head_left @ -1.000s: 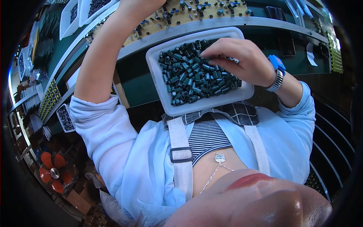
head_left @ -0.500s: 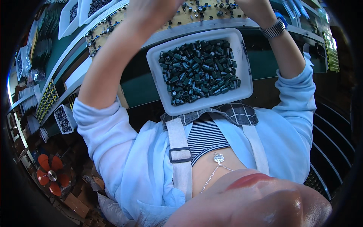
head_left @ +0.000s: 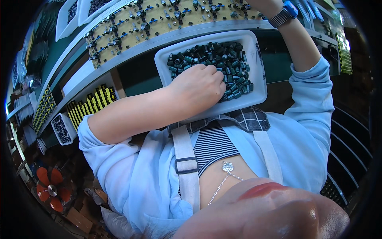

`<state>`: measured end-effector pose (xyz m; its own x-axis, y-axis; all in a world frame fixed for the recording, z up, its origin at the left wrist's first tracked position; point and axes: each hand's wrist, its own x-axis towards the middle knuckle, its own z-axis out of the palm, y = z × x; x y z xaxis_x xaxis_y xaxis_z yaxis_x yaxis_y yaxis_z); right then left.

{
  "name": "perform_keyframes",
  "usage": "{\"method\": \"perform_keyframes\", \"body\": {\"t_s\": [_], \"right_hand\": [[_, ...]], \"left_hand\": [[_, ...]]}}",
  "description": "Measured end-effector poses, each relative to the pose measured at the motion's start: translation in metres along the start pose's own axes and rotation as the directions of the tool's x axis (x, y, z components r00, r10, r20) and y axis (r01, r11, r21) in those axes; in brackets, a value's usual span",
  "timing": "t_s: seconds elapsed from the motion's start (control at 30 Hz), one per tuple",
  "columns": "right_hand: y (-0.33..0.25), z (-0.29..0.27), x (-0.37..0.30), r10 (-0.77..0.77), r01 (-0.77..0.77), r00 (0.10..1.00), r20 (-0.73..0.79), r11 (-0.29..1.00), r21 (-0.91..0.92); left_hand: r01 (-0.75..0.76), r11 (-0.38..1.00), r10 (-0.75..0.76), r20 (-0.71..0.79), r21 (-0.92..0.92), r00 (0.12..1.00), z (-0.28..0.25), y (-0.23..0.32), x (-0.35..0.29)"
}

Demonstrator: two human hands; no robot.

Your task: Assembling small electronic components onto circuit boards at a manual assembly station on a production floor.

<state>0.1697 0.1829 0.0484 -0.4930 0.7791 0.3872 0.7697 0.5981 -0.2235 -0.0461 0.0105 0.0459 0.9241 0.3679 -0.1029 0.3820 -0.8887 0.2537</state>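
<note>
A white plastic tray point(head_left: 259, 81) filled with small dark green cylindrical capacitors point(head_left: 236, 73) stands in front of my chest. My left hand point(head_left: 199, 88) is down in the tray with its fingers curled among the capacitors. Its fingertips are hidden, so what they pinch cannot be seen. At the upper edge of the picture my right hand point(head_left: 267, 5) is over the right part of a tan circuit board point(head_left: 157, 30), which carries many small upright components. That hand's fingers are mostly cut off by the frame.
A metal rail point(head_left: 137, 51) runs between the board and the tray. White bins point(head_left: 65, 26) of small parts stand at the far left. Yellow-and-black parts point(head_left: 93, 103) and a small parts box point(head_left: 63, 129) lie at the left. An orange-bladed fan point(head_left: 51, 190) stands lower left.
My left hand has come down from over the board into the tray of capacitors. My right hand has shifted slightly up and left, and more of the board now shows.
</note>
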Motion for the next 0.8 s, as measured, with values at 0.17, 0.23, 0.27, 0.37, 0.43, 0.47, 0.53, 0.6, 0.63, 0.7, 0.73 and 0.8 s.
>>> {"method": "perform_keyframes", "body": {"t_s": [0.17, 0.23, 0.27, 0.37, 0.43, 0.47, 0.53, 0.6, 0.63, 0.7, 0.73, 0.8], "right_hand": [[-0.011, -0.008, 0.000, -0.038, 0.039, 0.999, 0.012, 0.997, -0.064], [-0.016, -0.009, -0.001, -0.053, 0.053, 0.999, 0.007, 0.994, -0.096], [-0.018, -0.009, -0.002, -0.066, 0.066, 0.998, 0.002, 0.990, -0.128], [-0.013, -0.015, -0.006, -0.123, 0.124, 0.992, -0.038, 0.992, 0.030], [-0.004, -0.020, -0.011, -0.192, 0.230, 0.972, -0.133, 0.889, 0.397], [-0.008, -0.018, -0.013, -0.204, 0.242, 0.970, -0.133, 0.880, 0.409], [-0.028, -0.027, -0.040, -0.230, 0.189, 0.967, 0.110, 0.936, 0.298], [-0.050, -0.031, -0.066, -0.224, 0.167, 0.947, 0.230, 0.956, 0.241], [-0.065, -0.030, -0.081, -0.286, 0.208, 0.906, 0.312, 0.943, 0.259], [-0.090, -0.028, -0.107, -0.396, 0.279, 0.795, 0.460, 0.911, 0.303], [-0.096, -0.027, -0.114, -0.443, 0.307, 0.726, 0.526, 0.893, 0.329], [-0.098, -0.021, -0.120, -0.415, 0.265, 0.731, 0.542, 0.904, 0.336]], "left_hand": [[-0.031, 0.995, 0.015, -0.157, -0.098, 0.987, 0.000, -0.004, -0.004], [-0.046, 0.982, 0.001, -0.237, -0.183, 0.971, -0.002, -0.005, -0.006], [-0.047, 0.982, 0.002, -0.238, -0.184, 0.971, -0.004, -0.006, -0.007], [-0.022, 0.944, -0.133, -0.444, -0.328, 0.886, -0.012, -0.012, -0.005], [0.030, 0.939, -0.193, -0.452, -0.343, 0.871, -0.025, -0.026, -0.006], [0.103, 0.927, -0.272, -0.461, -0.360, 0.845, -0.030, -0.036, -0.011], [0.125, 0.856, -0.374, -0.433, -0.502, 0.820, -0.039, -0.059, -0.019], [0.139, 0.762, -0.465, -0.385, -0.633, 0.797, -0.048, -0.072, -0.017], [0.166, 0.730, -0.512, -0.369, -0.663, 0.776, -0.053, -0.077, -0.015], [0.214, 0.663, -0.595, -0.332, -0.718, 0.732, -0.060, -0.085, -0.009], [0.213, 0.664, -0.590, -0.327, -0.717, 0.738, -0.054, -0.094, -0.006], [-0.254, 0.649, -0.325, -0.563, -0.717, 0.759, -0.042, -0.110, 0.004]]}}
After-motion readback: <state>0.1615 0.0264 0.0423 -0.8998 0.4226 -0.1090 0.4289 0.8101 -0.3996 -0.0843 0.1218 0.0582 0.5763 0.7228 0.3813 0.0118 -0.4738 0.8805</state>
